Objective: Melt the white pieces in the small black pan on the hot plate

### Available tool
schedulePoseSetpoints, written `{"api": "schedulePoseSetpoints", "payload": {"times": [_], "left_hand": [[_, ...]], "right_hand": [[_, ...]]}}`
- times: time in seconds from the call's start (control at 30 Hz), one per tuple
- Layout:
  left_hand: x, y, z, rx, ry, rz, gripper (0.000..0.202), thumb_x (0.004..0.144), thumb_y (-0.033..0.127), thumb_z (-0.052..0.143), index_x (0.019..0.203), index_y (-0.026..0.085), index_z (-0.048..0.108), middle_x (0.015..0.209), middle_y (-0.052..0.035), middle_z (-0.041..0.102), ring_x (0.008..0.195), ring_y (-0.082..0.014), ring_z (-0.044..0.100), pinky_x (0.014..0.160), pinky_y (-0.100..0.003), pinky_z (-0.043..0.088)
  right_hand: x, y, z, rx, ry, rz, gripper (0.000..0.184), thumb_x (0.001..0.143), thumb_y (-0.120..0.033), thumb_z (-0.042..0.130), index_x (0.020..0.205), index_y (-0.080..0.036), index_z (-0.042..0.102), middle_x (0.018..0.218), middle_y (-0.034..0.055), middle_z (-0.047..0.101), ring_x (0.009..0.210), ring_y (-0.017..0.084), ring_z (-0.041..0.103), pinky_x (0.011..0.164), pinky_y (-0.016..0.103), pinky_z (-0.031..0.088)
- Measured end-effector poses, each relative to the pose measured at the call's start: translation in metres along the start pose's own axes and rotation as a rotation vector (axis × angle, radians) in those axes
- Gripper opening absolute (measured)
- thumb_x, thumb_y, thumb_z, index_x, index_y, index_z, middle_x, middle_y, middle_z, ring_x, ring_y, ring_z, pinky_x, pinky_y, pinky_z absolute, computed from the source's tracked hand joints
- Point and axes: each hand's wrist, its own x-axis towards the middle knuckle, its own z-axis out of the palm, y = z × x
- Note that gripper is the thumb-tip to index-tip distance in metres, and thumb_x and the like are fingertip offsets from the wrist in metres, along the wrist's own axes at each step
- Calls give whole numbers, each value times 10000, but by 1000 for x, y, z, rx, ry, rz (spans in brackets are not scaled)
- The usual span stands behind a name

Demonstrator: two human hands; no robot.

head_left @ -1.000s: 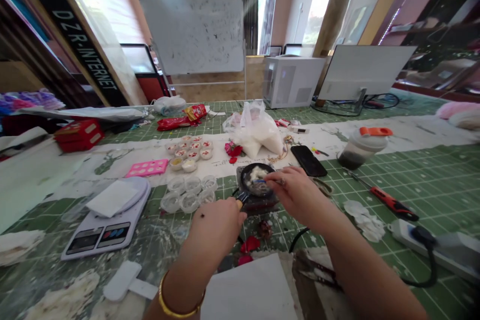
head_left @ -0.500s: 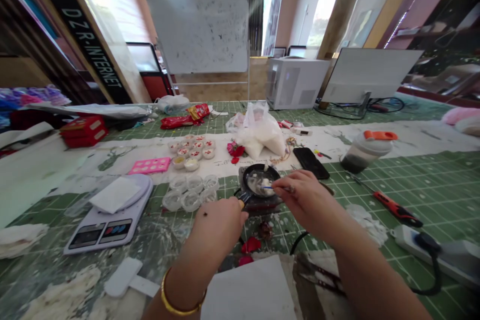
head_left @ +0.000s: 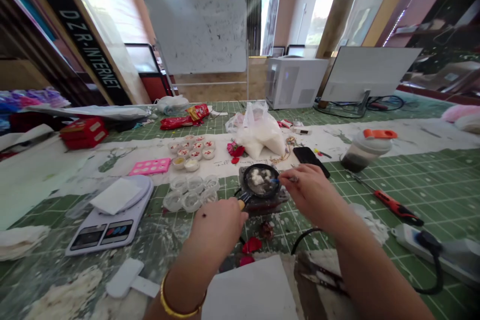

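The desk (head_left: 37, 280) was covered by a green cutting mat (head_left: 450, 175), splashed with white, and a long white paper strip (head_left: 412, 132) ran across it. A kitchen scale (head_left: 108, 227) and clear plastic cups (head_left: 190, 194) sat on the mat at the left, with a dark block (head_left: 268, 205) at the middle. A red-handled knife (head_left: 397, 215) and a power strip (head_left: 412, 245) lay at the right. A pink tray (head_left: 150, 166), a phone (head_left: 308, 155), a plastic bag (head_left: 260, 135) and a bottle (head_left: 365, 152) rested on the strip.

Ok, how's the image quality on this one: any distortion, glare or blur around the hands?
Head view: heavy wide-angle bending, with the black banner slanting strongly near the left edge; the windows glare nearly white; the small black pan in the left hand is fairly sharp, as is the thin stick in the right hand, with no obvious motion blur.
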Motion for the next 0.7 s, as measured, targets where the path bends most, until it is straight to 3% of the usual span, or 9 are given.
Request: {"api": "schedulePoseSetpoints", "payload": {"times": [0.1,0.27,0.4,0.53,0.7], "left_hand": [[0,0,1,-9,1,5,281,781,403,370,749,176,533,673,-66,616,610,-192,587,526,-274,403],[0,0,2,-7,-15,-14,278,782,404,369,762,178,530,692,-73,618,619,-198,585,536,-290,406],[1,0,1,-3,1,11,278,789,399,358,751,179,524,677,-67,615,609,-197,586,529,-292,407],[1,0,-1,-6,-1,-2,281,785,404,364,755,178,528,683,-67,617,610,-198,586,525,-288,403],[1,0,-1,-9,-12,3,297,790,402,363,761,165,538,676,-73,614,620,-181,584,541,-270,400]], "right_hand": [[-1,0,0,65,-32,-66,230,838,-234,360,869,-204,585,780,24,632,790,152,518,835,322,308],[-1,-2,-1,18,-9,-7,221,831,-237,373,838,-190,590,773,33,632,797,161,515,833,340,303],[0,-2,-2,89,-49,-82,226,839,-228,360,873,-202,583,794,19,632,801,141,513,852,318,300],[0,0,-2,15,-9,25,226,829,-237,377,846,-180,595,785,43,634,800,167,519,835,352,304],[-2,-2,-3,104,-57,-86,253,843,-234,342,888,-200,589,790,41,627,798,156,519,817,330,327]]}}
